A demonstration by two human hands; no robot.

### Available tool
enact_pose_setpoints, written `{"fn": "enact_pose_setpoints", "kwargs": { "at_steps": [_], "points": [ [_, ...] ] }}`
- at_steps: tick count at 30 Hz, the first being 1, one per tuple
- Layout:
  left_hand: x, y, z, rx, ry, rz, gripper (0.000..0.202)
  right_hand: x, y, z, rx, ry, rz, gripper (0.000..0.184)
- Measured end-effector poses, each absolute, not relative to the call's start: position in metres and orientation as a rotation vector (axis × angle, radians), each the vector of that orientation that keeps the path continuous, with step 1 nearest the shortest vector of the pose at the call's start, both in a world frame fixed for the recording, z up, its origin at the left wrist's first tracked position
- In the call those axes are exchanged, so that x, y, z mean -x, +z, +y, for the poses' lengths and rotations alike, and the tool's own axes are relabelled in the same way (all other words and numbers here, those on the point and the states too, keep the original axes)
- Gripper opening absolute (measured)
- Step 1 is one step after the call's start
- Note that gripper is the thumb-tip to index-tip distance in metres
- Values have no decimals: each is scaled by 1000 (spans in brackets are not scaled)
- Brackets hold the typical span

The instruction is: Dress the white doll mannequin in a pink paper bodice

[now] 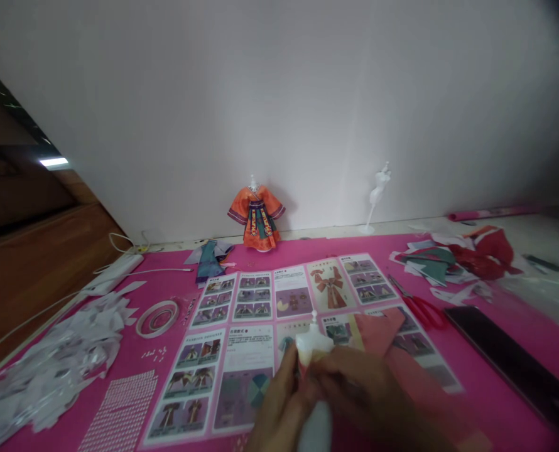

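Smooth, torso-shaped white mannequin [311, 343] at near centre, my left hand [282, 398] closed around it, my right hand [362, 383] bent at its front, its grip I cannot tell, coral cloth [380, 329] at right, flat printed paper [249, 342] beyond.

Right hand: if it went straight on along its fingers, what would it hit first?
Probably the white mannequin: the right hand points leftward with its fingertips at or very near it. The left hand seems next in line; blur leaves depth and contact unclear.
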State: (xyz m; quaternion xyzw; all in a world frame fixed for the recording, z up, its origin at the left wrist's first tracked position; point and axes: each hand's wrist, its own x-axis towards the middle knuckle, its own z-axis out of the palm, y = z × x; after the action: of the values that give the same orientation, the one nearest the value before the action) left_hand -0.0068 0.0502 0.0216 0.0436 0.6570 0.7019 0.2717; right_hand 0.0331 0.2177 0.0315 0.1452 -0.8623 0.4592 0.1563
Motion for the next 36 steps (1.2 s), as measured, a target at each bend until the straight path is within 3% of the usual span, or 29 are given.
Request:
{"fn": "enact_pose_setpoints", "kwargs": {
  "at_steps": [6, 10, 15, 24, 36],
  "points": [
    [10, 13, 60, -190, 1885, 1772, 76, -33, 28, 217, -416, 1240, -2407, 14],
    [8, 13, 58, -144, 1768, 1923, 70, -35, 29, 214, -320, 1313, -2358, 11],
    [7, 18, 56, -191, 1665, 2048, 65, -38, 30, 213, -308, 1361, -2340, 20],
    [4, 24, 62, -389, 1638, 2042, 61, -40, 22, 216, -122, 1326, -2373, 14],
    [2, 32, 65, -469, 1524, 2086, 66, -40, 26, 215, -22, 1357, -2470, 16]
  ]
}}
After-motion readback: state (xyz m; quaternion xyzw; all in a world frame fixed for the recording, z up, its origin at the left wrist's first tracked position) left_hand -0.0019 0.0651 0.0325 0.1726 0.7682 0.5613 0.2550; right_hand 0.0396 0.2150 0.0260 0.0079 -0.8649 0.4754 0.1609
